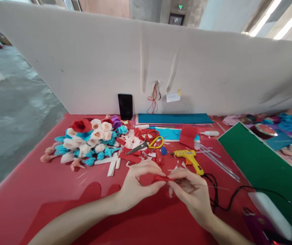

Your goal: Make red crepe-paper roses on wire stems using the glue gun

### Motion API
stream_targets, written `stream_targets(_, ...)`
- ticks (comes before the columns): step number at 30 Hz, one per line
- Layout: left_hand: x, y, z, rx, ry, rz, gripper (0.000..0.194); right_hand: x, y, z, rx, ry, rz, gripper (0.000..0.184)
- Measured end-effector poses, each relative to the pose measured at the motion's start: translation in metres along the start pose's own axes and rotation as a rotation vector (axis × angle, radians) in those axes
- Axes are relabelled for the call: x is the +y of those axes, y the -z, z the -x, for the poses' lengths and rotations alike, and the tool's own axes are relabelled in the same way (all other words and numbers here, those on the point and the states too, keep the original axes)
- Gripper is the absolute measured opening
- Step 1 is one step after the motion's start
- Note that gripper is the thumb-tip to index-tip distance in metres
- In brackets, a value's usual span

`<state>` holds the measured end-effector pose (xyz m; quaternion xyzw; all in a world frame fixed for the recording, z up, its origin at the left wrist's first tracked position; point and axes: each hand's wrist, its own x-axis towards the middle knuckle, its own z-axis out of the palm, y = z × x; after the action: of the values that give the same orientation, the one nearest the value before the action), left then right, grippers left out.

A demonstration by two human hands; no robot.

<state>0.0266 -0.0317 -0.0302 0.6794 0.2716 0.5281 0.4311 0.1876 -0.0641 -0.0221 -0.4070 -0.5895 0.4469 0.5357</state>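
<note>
Between both hands, a little above the table, is a small rolled strip of red paper (158, 178). My left hand (142, 182) pinches its left part between thumb and fingers. At its right end, my right hand (190, 189) closes thumb and fingertips on it, and a thin wire (218, 187) sticks out to the right past that hand. Just beyond the hands lie yellow-handled scissors (146, 145), a yellow glue gun (188, 158) and red and white paper scraps (133, 139). My fingers hide part of the red strip.
Paper flowers (92, 137) are heaped at the left. A phone (125, 106) leans on the white partition (97, 61). Clear glue sticks (219, 163), a small white bottle (210, 133) and a green board (265, 166) lie right. A black cord (234, 197) runs near my right hand.
</note>
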Motion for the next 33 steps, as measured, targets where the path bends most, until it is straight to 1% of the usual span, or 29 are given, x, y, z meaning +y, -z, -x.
stream_targets(1, 0.001, 0.001, 0.000, 0.002, 0.003, -0.004, 0.009, 0.000, -0.001, 0.000, -0.008, -0.003, 0.026, 0.001)
stream_targets(4, 0.002, 0.006, 0.000, 0.020, 0.021, -0.014, 0.009, -0.002, 0.003, -0.003, -0.033, -0.020, 0.153, 0.011)
stream_targets(5, 0.002, 0.009, -0.001, 0.031, 0.029, -0.017, 0.009, -0.001, 0.008, -0.005, -0.036, -0.030, 0.213, 0.014)
stream_targets(7, 0.002, 0.016, -0.003, 0.058, 0.044, -0.021, 0.008, 0.004, 0.024, -0.013, -0.015, -0.061, 0.354, 0.021)
stream_targets(8, 0.002, 0.020, -0.004, 0.071, 0.050, -0.024, 0.008, 0.010, 0.035, -0.017, 0.021, -0.084, 0.432, 0.028)
stream_targets(11, -0.001, 0.030, -0.008, 0.100, 0.080, -0.044, 0.005, 0.040, 0.073, -0.028, 0.185, -0.178, 0.642, 0.025)
stream_targets(13, -0.006, 0.035, -0.012, 0.118, 0.121, -0.074, 0.004, 0.065, 0.096, -0.032, 0.228, -0.261, 0.731, 0.030)
stream_targets(15, -0.013, 0.037, -0.016, 0.127, 0.169, -0.105, 0.005, 0.087, 0.113, -0.035, 0.231, -0.349, 0.785, 0.031)
stream_targets(17, -0.020, 0.038, -0.019, 0.122, 0.198, -0.123, 0.003, 0.102, 0.124, -0.035, 0.217, -0.427, 0.809, 0.031)
stream_targets(20, -0.025, 0.039, -0.023, 0.122, 0.240, -0.131, 0.006, 0.111, 0.134, -0.034, 0.203, -0.506, 0.817, 0.032)
stream_targets(22, -0.025, 0.042, -0.023, 0.121, 0.292, -0.128, 0.010, 0.108, 0.137, -0.032, 0.206, -0.532, 0.803, 0.032)
stream_targets(24, -0.021, 0.045, -0.023, 0.108, 0.339, -0.114, 0.013, 0.100, 0.138, -0.029, 0.213, -0.540, 0.766, 0.032)
stream_targets(26, -0.015, 0.049, -0.023, 0.085, 0.366, -0.088, 0.015, 0.088, 0.135, -0.026, 0.220, -0.523, 0.698, 0.032)
stream_targets(28, -0.009, 0.052, -0.025, 0.083, 0.373, -0.059, 0.016, 0.071, 0.129, -0.024, 0.237, -0.473, 0.614, 0.031)
stream_targets(30, -0.002, 0.054, -0.027, 0.099, 0.307, -0.056, 0.013, 0.051, 0.122, -0.023, 0.284, -0.393, 0.548, 0.029)
stream_targets(33, 0.006, 0.055, -0.028, 0.151, 0.185, -0.133, 0.007, 0.019, 0.113, -0.020, 0.409, -0.257, 0.529, 0.028)
